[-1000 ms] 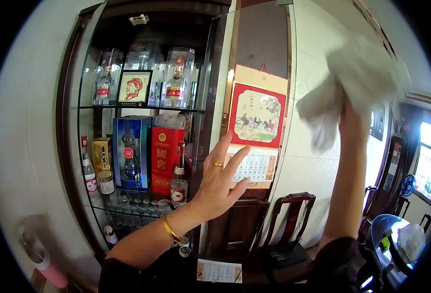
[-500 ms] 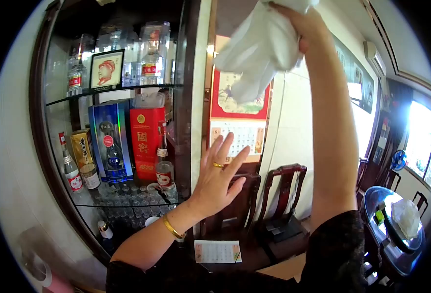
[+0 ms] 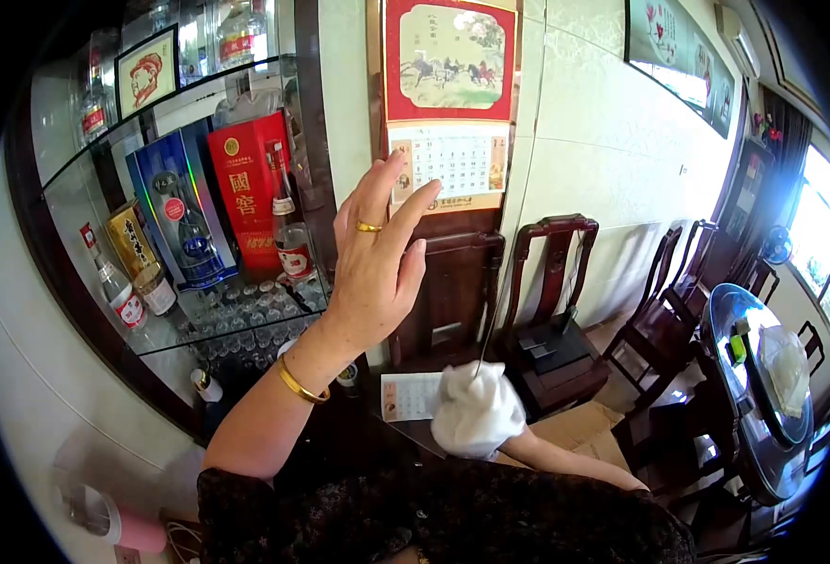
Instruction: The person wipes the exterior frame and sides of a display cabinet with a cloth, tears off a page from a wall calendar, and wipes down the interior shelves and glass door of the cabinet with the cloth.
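My left hand is raised with its fingers apart and holds nothing. It wears a gold ring and a gold bangle. From this view its fingertips overlap the lower part of a wall calendar with a horse picture; I cannot tell whether they touch it. Low in front of my body, my right hand grips a bunched white cloth, which hides most of the fingers. Beside the cloth, a loose calendar sheet lies on a dark surface.
On the left stands a glass-shelved cabinet with bottles, a blue box, a red box and several small glasses. Dark wooden chairs line the wall. A round glass table is at the right.
My right hand has come down with the white cloth from high by the calendar to near my body. My left hand stays raised and open. The view has tilted downward.
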Demonstrator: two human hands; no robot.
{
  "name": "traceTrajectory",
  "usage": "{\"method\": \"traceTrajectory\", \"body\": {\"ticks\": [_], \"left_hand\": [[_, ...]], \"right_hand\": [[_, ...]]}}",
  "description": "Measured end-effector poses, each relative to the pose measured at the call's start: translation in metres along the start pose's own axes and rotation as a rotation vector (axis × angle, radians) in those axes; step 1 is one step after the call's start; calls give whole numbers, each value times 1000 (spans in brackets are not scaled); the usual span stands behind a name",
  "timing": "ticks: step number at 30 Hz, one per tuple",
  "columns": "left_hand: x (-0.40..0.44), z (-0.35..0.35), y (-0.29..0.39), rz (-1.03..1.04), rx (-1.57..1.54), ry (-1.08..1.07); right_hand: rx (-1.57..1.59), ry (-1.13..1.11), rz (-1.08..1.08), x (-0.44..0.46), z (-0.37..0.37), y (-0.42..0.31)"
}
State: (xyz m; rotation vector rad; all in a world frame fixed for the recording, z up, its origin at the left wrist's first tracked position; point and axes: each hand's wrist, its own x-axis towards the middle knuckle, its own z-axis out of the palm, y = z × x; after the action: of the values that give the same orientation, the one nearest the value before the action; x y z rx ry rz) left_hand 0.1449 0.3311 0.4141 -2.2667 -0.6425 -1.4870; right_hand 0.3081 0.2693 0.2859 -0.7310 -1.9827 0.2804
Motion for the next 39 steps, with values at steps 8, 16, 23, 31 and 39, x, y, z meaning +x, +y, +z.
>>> {"method": "traceTrajectory", "body": {"ticks": [8,16,23,31,39], "left_hand": [[10,-19,12,-22,-254,-121],[25,-40,47,-183,-1604,-396],[62,-81,-5,-300,-1613,352],[182,-55,-30,84,-84,769],[283,-81,-65,621,637,596]], "right_hand": [[-502,315,-531,43,-105,-70],[-645,42,-444,140,-98,-141],[-481,174,-555,157,-150,-122],[279,226,-217,161,-85,-47],[617,232,-182,161,-77,-49]]}}
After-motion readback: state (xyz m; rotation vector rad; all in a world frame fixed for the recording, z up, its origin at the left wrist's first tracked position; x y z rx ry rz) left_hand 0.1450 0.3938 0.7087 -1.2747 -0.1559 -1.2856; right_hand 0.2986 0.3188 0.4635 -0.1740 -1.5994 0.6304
